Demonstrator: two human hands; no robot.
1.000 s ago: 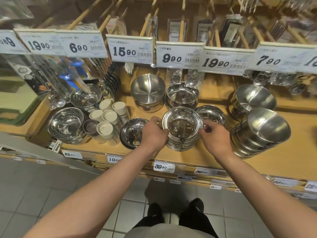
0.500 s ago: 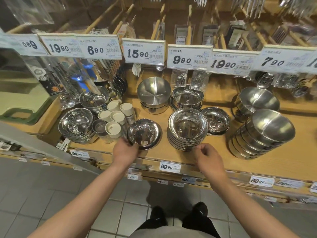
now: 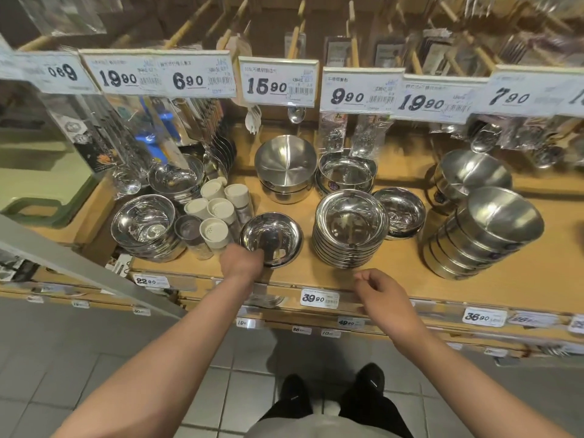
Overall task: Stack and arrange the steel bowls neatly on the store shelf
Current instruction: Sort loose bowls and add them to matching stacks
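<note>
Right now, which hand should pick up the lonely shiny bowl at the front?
Probably the left hand: it already touches the near rim of the single bowl. The right hand hangs off the shelf edge, in front of the tall stack, holding nothing.

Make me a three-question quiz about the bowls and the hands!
1. Where is the single bowl that the left hand touches?
A. left of the tall stack
B. on the floor
C. on top of the stack

2. What colour are the shaker lids?
A. red
B. white
C. black

3. What does the right hand hold?
A. a spoon
B. a bowl
C. nothing

Answers: 1 A, it sits on the shelf beside the stack; 2 B, the lids look white; 3 C, its fingers hang loose before the shelf edge.
</note>
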